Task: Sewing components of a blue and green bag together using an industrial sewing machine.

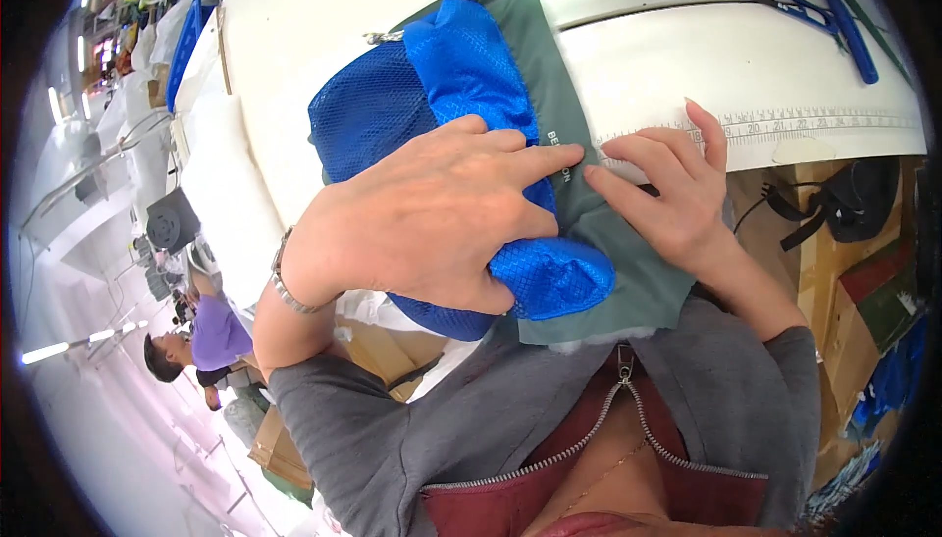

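My left hand (422,213) lies over a blue mesh-and-ripstop bag (461,56), with some fingers curled on the blue fabric and one finger extended onto a long green fabric piece (618,272) with pale lettering. Bunched blue fabric sticks out below that hand. My right hand (667,184) is at the right edge of the green fabric, fingers apart and bent, thumb near the lettering. A printed measuring scale (814,119) runs along the white table (648,56) beside it. A small metal piece (385,37) shows at the bag's upper left.
Thread snips (775,2) and a blue-handled tool (849,32) lie at the upper right. A black strapped item (849,204) and cardboard (834,302) are below the table's right side. Another person in purple (216,331) is at left, among hanging materials and equipment (172,218).
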`<state>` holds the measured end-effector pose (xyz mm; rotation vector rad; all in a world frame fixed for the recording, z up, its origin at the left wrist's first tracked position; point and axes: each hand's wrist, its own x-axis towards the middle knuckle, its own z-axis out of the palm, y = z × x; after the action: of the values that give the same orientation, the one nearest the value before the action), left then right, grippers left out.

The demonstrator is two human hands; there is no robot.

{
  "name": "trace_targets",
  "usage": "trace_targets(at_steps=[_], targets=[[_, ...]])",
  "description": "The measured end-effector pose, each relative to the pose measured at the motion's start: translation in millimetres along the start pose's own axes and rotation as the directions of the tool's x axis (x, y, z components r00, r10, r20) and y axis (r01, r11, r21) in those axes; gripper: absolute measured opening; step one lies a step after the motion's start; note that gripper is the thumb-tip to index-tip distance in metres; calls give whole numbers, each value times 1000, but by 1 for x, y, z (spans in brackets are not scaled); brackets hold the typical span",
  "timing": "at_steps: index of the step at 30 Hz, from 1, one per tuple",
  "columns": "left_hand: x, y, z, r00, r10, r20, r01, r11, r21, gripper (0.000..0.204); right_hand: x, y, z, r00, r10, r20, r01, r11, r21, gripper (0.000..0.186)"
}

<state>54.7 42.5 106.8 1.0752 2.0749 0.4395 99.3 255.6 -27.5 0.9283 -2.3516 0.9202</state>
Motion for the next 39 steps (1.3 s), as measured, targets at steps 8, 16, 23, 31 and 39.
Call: trace_targets(at_steps=[8,16,23,31,39], targets=[[-10,-11,-12,996,90,-1,-90,993,-82,48,12,12,-4,977,-159,140,152,986,65,10],[19,-60,11,735,48,-676,290,879,378,22,12,10,-2,973,-181,142,169,981,92,7],[37,-65,26,669,-24,-743,369,878,304,21,11,14,-2,972,-196,131,185,978,95,9],[12,-109,-19,411,-317,-855,358,918,-169,25,11,15,-2,973,-199,120,185,975,121,9],[19,-141,-35,757,-512,-405,290,820,-493,21,10,15,0,975,-186,122,171,977,126,7]])
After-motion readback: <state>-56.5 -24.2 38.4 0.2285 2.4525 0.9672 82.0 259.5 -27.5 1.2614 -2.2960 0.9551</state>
